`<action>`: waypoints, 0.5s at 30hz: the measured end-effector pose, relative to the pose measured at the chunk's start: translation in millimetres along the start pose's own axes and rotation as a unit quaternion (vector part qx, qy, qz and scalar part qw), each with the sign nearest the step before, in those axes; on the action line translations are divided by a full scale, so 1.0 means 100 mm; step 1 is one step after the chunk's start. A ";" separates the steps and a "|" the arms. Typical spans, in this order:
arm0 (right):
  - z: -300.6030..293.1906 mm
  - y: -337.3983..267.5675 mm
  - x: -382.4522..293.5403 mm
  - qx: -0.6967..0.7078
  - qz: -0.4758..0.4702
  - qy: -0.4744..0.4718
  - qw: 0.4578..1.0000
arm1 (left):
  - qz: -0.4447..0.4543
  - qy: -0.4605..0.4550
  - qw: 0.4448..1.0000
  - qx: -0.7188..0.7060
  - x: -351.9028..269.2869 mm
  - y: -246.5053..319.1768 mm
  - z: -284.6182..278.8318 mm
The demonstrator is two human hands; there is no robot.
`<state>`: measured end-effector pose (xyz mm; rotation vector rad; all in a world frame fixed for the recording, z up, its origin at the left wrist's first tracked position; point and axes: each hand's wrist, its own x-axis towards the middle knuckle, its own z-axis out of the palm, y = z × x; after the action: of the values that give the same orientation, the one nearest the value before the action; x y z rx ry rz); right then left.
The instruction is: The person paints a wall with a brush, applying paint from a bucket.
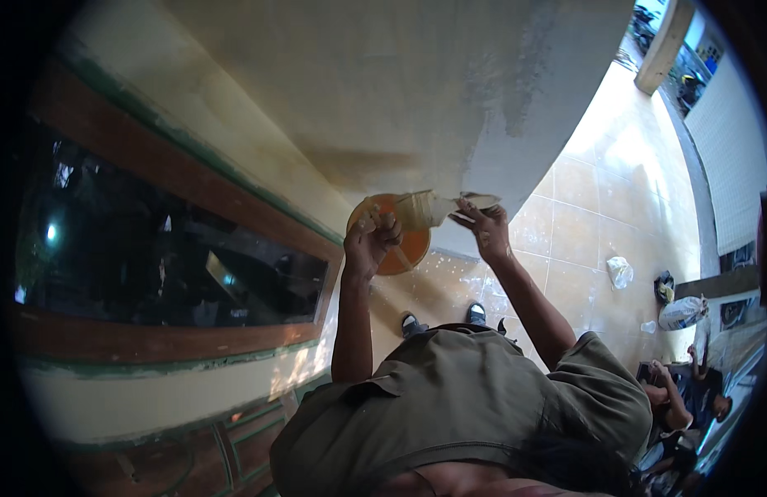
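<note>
My left hand [374, 239], its fingers smeared with pale paste, grips a beige, paste-coated piece [414, 210]. Whether this is a wide scraper or a small container I cannot tell. Opposite it, my right hand [490, 230] holds a flat scraper-like tool [481, 200], also smeared. A pale flat end [443, 210] bridges the gap between the two hands and meets the beige piece. Below and behind my left hand shows a round orange object [391, 264], partly hidden; its kind is unclear. Just beyond both hands rises a wall [383, 93] with a rough grey patch.
A wood-framed window [172, 248] runs along the left. White specks dot the tiled floor [570, 211] around my sandalled feet [476, 312]. At right lie a crumpled plastic bag [619, 272] and a white sack [681, 312]. People [675, 397] sit at lower right.
</note>
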<state>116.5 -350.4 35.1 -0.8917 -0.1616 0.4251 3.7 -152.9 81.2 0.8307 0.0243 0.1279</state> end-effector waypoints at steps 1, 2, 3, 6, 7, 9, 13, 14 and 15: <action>0.00 0.00 -0.03 0.032 0.031 0.015 0.999 | -0.002 -0.010 1.000 0.001 0.00 0.00 0.00; -0.01 -0.02 -0.03 0.055 0.051 0.025 0.997 | 0.008 -0.015 1.000 -0.010 0.01 0.01 -0.01; -0.04 -0.05 -0.04 0.078 0.073 0.035 0.994 | 0.016 -0.020 0.999 -0.023 0.01 0.01 -0.01; -0.11 -0.25 0.02 0.107 0.063 0.065 0.990 | 0.021 -0.027 0.998 -0.045 0.04 0.05 0.03; -0.06 -0.43 0.03 0.094 0.039 0.060 0.993 | 0.027 -0.017 0.998 -0.055 0.05 0.08 0.06; 0.03 -0.84 0.04 0.074 -0.037 0.047 0.995 | 0.021 -0.019 0.998 -0.054 0.08 0.13 0.12; 0.19 -1.70 0.03 0.007 -0.261 -0.017 0.965 | 0.014 -0.008 0.998 -0.056 0.13 0.13 0.11; 0.27 -1.94 0.00 -0.065 -0.328 -0.035 0.942 | 0.012 -0.010 0.998 -0.063 0.14 0.11 0.10; 0.35 -2.14 -0.02 -0.135 -0.391 -0.051 0.909 | 0.009 -0.016 0.998 -0.064 0.15 0.10 0.10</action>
<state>166.2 -444.1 223.8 -0.9940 -0.6609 -0.3122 18.0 -151.4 95.8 0.7050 -0.0205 0.1322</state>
